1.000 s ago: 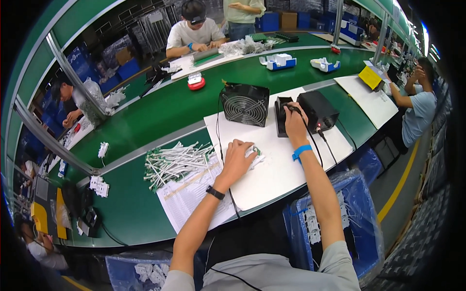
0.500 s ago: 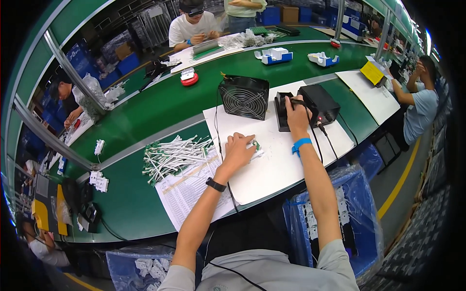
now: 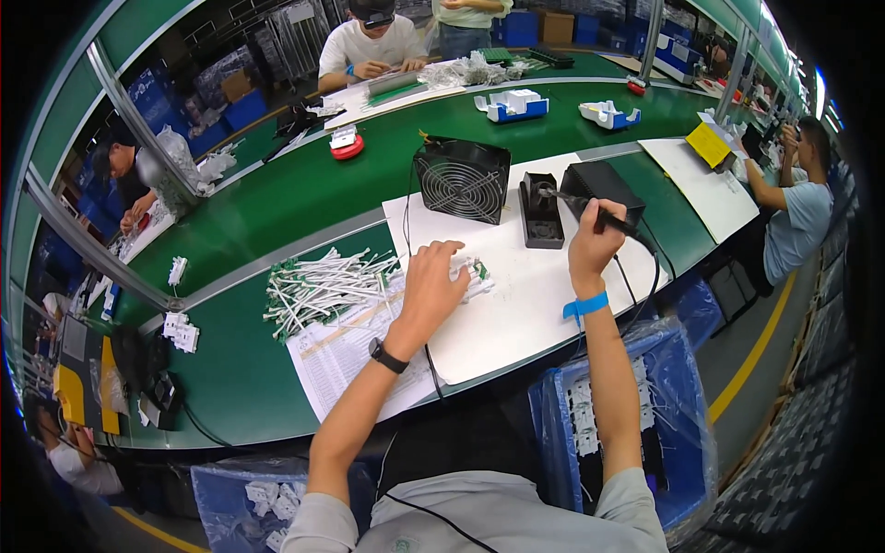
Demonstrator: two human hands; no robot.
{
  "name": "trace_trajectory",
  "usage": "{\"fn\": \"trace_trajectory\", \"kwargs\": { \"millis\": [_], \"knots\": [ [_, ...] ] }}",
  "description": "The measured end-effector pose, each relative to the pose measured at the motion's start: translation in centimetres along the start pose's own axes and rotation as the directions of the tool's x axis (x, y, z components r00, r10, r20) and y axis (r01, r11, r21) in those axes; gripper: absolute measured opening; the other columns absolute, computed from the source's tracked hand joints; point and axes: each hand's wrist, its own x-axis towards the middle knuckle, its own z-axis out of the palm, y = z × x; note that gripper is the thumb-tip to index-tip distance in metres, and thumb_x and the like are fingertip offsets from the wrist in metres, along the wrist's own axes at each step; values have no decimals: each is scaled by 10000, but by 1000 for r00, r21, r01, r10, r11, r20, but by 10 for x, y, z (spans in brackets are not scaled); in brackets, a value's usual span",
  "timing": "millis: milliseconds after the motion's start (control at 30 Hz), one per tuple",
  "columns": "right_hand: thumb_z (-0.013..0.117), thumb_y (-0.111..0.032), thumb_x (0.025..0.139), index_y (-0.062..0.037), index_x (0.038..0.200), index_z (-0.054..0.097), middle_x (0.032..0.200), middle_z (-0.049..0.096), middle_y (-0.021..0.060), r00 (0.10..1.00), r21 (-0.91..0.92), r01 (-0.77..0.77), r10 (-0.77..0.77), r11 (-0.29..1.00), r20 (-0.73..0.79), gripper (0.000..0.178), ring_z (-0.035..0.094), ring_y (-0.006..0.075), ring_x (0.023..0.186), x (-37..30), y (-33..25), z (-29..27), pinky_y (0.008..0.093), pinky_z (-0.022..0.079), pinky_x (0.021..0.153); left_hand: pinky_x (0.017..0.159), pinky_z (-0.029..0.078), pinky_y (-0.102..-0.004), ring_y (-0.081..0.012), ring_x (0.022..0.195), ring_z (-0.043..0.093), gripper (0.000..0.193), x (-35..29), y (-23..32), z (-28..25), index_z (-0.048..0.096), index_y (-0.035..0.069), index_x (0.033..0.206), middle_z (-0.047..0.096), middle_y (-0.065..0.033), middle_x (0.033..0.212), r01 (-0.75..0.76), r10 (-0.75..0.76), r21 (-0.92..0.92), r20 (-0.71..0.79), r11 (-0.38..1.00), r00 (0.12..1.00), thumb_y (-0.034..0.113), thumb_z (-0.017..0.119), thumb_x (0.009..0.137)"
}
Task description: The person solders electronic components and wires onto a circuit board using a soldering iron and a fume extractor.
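Observation:
My right hand [image 3: 595,247] is closed round a soldering iron [image 3: 631,229], whose tip points left at the black iron stand [image 3: 543,230]. Behind that hand sits the black soldering station [image 3: 604,189]. My left hand [image 3: 431,288], thumb and fingers apart, hovers at or rests on the white board [image 3: 516,318]; contact is hard to judge. Just right of its fingertips lies a small green circuit board [image 3: 479,268] with white parts, partly hidden. A pile of white wires with green ends [image 3: 332,293] lies left of this hand, partly over a printed sheet [image 3: 346,369].
A black fan [image 3: 463,182] stands behind my hands. Blue bins [image 3: 544,442] with white parts stand below the bench edge. Blue-and-white holders [image 3: 513,105] and a red-and-white item [image 3: 347,143] sit on the green belt [image 3: 304,207]. Other people work across and beside the bench.
My right hand has drawn the soldering iron out of its stand, toward me and to the right. My left hand has shifted slightly left, its fingers off the small circuit board.

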Motion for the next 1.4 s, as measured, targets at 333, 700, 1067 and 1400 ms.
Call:
{"fn": "trace_trajectory", "kwargs": {
  "millis": [333,700,1067,1400],
  "knots": [
    [712,-43,920,-35,946,602,737,593,26,935,117,22,-62,993,350,114,516,84,577,-49,-2,-8,235,404,515,1001,439,-437,-339,1175,515,362,-23,6,1,688,87,1237,581,-141,1220,-217,184,133,227,967,957,86,703,875],
    [706,-83,926,-41,890,604,711,572,-1,743,147,-303,137,942,655,115,485,39,603,-50,-13,-8,219,379,506,1092,405,-464,-384,1298,476,359,-27,-3,-5,685,95,1240,537,-185,1362,-193,170,87,216,977,961,48,681,885],
    [717,-103,935,-44,913,605,706,551,-20,692,140,-338,145,931,708,128,446,35,597,-53,-7,-9,220,346,524,1099,398,-463,-393,1301,476,355,-27,-3,-5,676,75,1251,537,-198,1368,-179,164,50,224,983,961,48,665,897],
    [717,-102,929,-48,934,610,718,585,2,672,137,-263,79,955,737,120,474,57,598,-52,-9,-11,227,377,536,1090,404,-454,-388,1287,486,329,-27,-4,-4,683,68,1223,547,-195,1342,-192,176,59,206,980,963,50,672,895]
  ]
}}
